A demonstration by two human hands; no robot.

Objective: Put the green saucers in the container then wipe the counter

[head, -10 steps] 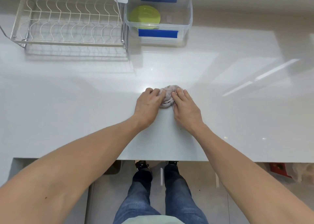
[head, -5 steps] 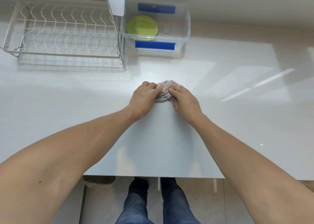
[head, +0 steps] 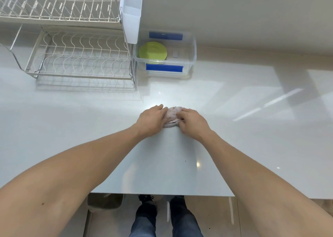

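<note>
Both hands, the left hand (head: 151,120) and right hand (head: 191,122), are pressed side by side on a crumpled pinkish cloth (head: 172,116) at the middle of the white worktop (head: 234,128), fingers curled over it. Green saucers (head: 152,53) are seen inside the clear container (head: 191,56) at upper centre, beside a wire dish rack (head: 79,56).
</note>
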